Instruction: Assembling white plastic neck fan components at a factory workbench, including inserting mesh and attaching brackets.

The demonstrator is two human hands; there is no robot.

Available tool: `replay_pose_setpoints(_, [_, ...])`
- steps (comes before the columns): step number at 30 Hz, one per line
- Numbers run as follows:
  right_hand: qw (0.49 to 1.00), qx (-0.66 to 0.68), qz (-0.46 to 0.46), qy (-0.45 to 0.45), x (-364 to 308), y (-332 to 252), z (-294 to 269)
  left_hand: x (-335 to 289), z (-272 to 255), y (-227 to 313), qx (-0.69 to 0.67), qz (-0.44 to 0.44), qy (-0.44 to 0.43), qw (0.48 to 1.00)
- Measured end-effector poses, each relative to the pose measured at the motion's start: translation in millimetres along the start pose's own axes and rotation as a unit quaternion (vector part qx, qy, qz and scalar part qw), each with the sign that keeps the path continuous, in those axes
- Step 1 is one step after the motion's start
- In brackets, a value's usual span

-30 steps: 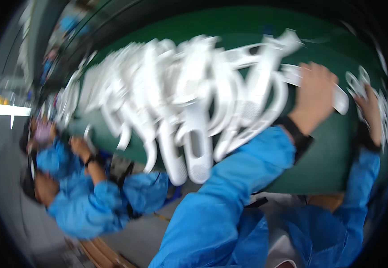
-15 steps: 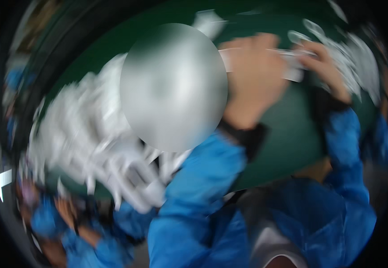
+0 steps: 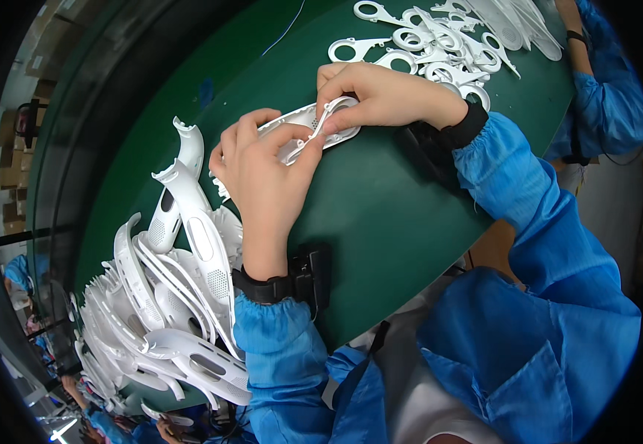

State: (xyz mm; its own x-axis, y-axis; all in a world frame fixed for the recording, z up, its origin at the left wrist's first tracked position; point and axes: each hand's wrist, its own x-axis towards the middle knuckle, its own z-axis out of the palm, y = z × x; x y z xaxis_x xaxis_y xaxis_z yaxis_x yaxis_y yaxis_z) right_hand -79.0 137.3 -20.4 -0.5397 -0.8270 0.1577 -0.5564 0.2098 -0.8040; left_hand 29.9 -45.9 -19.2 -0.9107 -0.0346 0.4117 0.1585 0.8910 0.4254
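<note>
Watching from far away, I see both hands grasping white parts over the green table. The left hand has its fingers curled round one end of the shell, with thumb and finger near the thin end of the ring part. The right hand pinches the ring part by its round end, close against the shell. So the shell sits between the hands, hollow side toward me; I can't tell if it touches the table.

I think the thin end could bend or snap if the thumbs push too hard. The shell could slip or tip if one hand lets go too soon. The fingers hide a lot, so I might miss a crack.

A heap of shells lies right beside the left sleeve, which could knock it if that arm swings out. Loose ring parts lie just past the right hand. Beyond are pale ovals and another person's sleeve, so there's less room there.
</note>
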Motion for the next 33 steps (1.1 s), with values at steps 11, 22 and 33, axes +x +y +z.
replay_pose_setpoints(11, [0.998, -0.018, -0.025, -0.05, -4.5, 1.6, -7.0, 4.2, 6.3, 16.1, -0.021, 0.032, -0.046, 0.998])
replay_pose_setpoints(22, [0.991, -0.093, 0.052, -0.077, 6.0, -5.1, 0.9, 18.0, -6.4, 30.6, 0.085, -0.109, -0.09, 0.986])
replay_pose_setpoints(33, [0.992, -0.081, -0.042, -0.083, 20.8, 20.5, -1.3, 5.2, 6.2, 5.7, 0.061, -0.039, -0.041, 0.996])
